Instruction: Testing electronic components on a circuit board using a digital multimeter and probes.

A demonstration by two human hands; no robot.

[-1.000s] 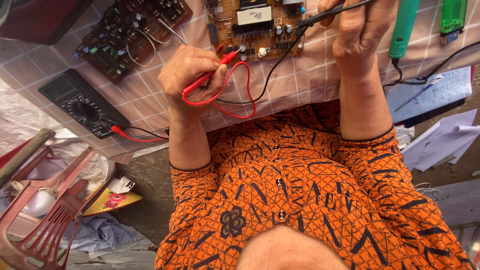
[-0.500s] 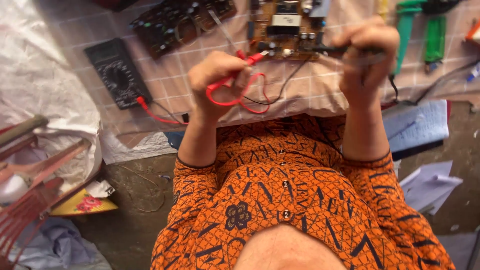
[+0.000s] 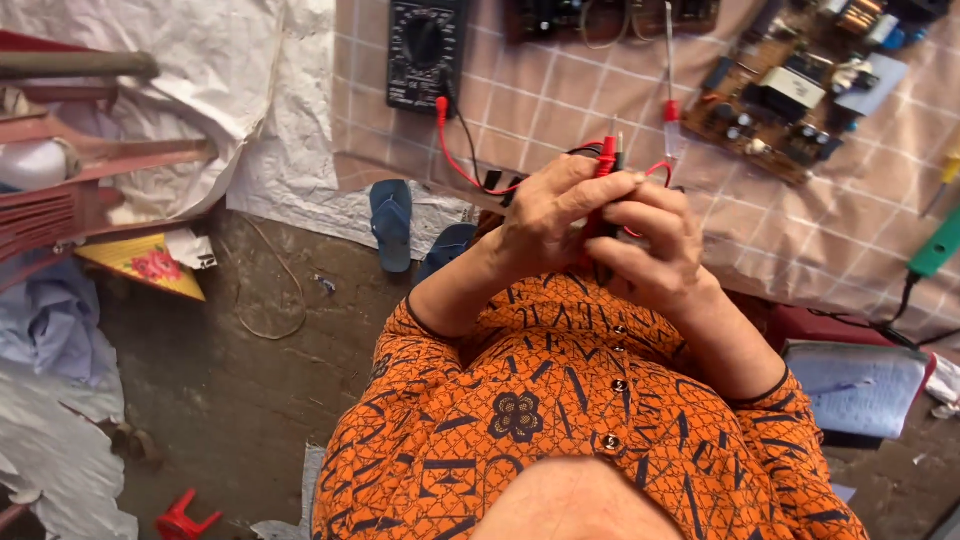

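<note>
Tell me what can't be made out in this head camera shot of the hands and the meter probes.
- Probe tips: the left hand and right hand close around the red probe and a black one, hiding the lower ends.
- Multimeter: top cut off by the frame edge; dial markings too small.
- Circuit board: upper corner cut off; parts too small to identify.
- Green tool: cut off at the right edge.

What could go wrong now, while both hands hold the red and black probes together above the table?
1. The left hand and right hand clasp both probes side by side, so the metal tips might touch each other.
2. The red lead loops to the multimeter; a pull might drag it.
3. The circuit board lies close, so a loose wire might snag it.
</note>
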